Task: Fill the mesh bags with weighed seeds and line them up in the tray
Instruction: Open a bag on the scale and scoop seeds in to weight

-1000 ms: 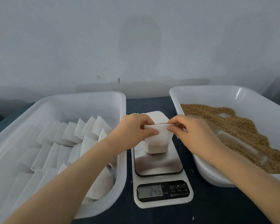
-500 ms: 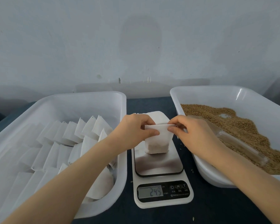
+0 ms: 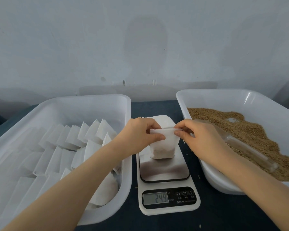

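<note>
A small white mesh bag (image 3: 163, 150) with seeds in its lower half stands on the steel plate of a kitchen scale (image 3: 167, 174); the display reads 24.9. My left hand (image 3: 140, 134) pinches the bag's top edge at the left, and my right hand (image 3: 195, 135) pinches it at the right. Left of the scale, a white tray (image 3: 93, 104) holds several filled white bags (image 3: 70, 147) leaning in rows. On the right, another white tray (image 3: 223, 95) holds a heap of brown seeds (image 3: 247, 130).
A stack of flat white bags (image 3: 162, 120) lies behind the scale. A clear plastic scoop (image 3: 247, 147) lies on the seeds. A few loose seeds dot the dark tabletop (image 3: 207, 217) beside the scale. A grey wall stands close behind the trays.
</note>
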The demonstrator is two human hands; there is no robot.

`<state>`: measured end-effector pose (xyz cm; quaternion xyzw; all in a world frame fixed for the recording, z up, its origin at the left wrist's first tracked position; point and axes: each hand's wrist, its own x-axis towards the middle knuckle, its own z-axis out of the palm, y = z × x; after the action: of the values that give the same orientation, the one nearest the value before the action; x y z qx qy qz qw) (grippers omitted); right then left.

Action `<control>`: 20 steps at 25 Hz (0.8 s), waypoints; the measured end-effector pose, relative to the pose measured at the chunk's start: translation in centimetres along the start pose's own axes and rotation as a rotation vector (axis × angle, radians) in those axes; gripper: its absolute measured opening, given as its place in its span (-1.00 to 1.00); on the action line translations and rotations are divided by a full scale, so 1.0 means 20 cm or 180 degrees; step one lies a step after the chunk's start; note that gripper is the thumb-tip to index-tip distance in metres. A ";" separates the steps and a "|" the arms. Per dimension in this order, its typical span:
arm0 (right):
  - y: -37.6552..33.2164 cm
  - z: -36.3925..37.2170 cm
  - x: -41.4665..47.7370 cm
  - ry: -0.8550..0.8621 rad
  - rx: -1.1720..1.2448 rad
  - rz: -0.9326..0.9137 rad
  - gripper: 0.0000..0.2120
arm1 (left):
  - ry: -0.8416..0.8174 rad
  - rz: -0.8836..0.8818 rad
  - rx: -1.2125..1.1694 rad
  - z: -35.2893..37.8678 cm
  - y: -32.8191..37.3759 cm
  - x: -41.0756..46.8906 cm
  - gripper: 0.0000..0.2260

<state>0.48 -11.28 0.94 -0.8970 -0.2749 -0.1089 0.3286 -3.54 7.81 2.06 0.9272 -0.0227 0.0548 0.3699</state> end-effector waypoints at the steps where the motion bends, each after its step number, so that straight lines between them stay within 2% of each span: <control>1: 0.00 0.00 0.00 -0.0001 -0.0009 -0.0003 -0.92 | 0.0007 0.0006 0.0000 0.00 0.00 0.00 -0.92; 20: -0.01 0.00 0.00 -0.0007 -0.0028 0.0010 -0.92 | -0.0007 0.0043 0.0145 0.00 -0.01 0.01 -0.93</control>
<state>0.40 -11.25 1.04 -0.8990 -0.2734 -0.1085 0.3244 -3.38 7.85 1.98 0.9352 -0.0281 0.0568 0.3484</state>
